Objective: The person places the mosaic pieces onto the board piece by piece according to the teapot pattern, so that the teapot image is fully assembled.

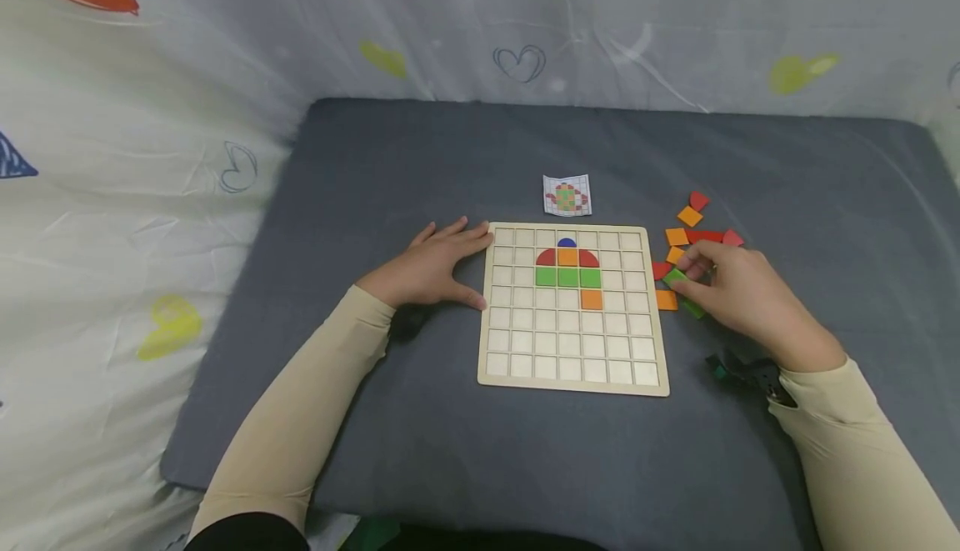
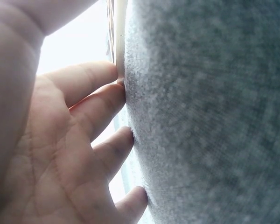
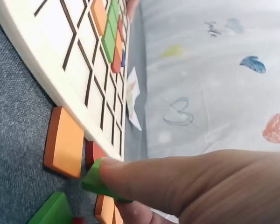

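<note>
A wooden grid board (image 1: 573,386) lies on the grey surface. Its cells hold a blue rounded piece (image 1: 567,242), an orange square (image 1: 567,257) between two red curved pieces, three green squares (image 1: 567,278) in a row, and a lower orange square (image 1: 591,299). My left hand (image 1: 431,272) rests at the board's left edge with spread fingers, its thumb and index fingertips touching the rim. Beyond the right edge, my right hand (image 1: 742,297) pinches a green block (image 3: 93,181) between thumb and fingers, over the loose blocks.
Loose orange blocks (image 1: 667,300), red blocks (image 1: 705,236) and another green block (image 3: 53,212) lie right of the board. A small card with a printed teapot pattern (image 1: 567,196) lies behind it. White patterned cloth (image 1: 450,26) hangs at the back and left.
</note>
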A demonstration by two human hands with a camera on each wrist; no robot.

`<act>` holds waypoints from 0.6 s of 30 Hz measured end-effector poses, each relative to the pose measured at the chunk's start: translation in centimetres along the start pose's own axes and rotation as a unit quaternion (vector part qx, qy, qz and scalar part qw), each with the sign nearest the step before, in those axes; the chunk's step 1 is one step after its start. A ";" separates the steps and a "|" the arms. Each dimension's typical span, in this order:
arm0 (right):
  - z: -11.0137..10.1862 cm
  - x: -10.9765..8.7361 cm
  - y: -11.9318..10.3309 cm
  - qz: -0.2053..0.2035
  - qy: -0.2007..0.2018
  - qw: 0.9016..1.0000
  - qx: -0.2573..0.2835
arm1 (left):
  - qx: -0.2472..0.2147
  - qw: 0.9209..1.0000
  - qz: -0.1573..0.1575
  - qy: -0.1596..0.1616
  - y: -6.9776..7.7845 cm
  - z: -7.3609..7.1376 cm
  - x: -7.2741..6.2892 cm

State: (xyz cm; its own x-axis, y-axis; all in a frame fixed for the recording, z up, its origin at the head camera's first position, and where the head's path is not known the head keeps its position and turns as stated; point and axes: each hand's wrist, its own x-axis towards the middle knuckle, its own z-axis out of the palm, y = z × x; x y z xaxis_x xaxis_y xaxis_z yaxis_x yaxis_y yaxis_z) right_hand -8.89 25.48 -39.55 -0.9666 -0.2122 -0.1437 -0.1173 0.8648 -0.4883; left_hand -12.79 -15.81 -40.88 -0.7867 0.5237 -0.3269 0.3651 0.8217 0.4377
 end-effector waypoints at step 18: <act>1.7 2.0 -6.1 -0.074 -0.030 0.997 0.014 | 0.001 1.000 0.003 0.003 -0.1 0.1 0.1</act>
State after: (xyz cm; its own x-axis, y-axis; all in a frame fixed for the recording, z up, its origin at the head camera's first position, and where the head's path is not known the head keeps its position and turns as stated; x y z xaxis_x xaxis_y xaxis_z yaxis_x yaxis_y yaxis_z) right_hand -9.68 19.04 -38.38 -0.9240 -0.3633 -0.1189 -0.2498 0.8093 -0.5317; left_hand -12.83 -15.84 -40.99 -0.7875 0.5277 -0.3184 0.3718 0.8188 0.4374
